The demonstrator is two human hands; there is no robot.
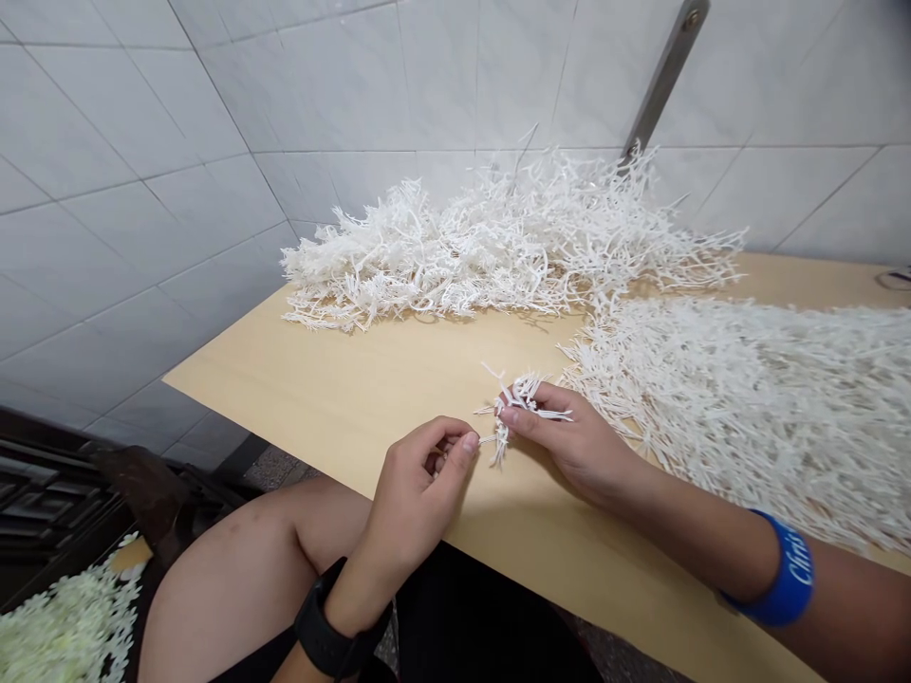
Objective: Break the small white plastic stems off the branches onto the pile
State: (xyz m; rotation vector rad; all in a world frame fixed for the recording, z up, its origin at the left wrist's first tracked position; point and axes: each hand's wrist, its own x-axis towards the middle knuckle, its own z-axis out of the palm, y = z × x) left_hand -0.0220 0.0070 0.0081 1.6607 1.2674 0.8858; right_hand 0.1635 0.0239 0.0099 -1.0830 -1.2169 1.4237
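Right hand (pixel 569 441): thumb and fingers gripping white branched sprig (pixel 502 442), over desk (pixel 342 379)
Left hand (pixel 431 479): thumb and forefinger pinching sprig's tip
Rear heap (pixel 455 251): tangled white stems, near tiled wall (pixel 356 85)
Side pile (pixel 769 389): white stems, right

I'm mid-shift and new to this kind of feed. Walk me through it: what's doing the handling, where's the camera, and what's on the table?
No machine here: these are a person's bare hands, seen by one camera worn on the head, looking forward and down. The right hand holds a small bunch of white sprigs. The left hand has its fingers pinched together, apparently on the bunch's thin tips. On the tan table lie a tall tangled heap by the wall and a flatter spread to the right.
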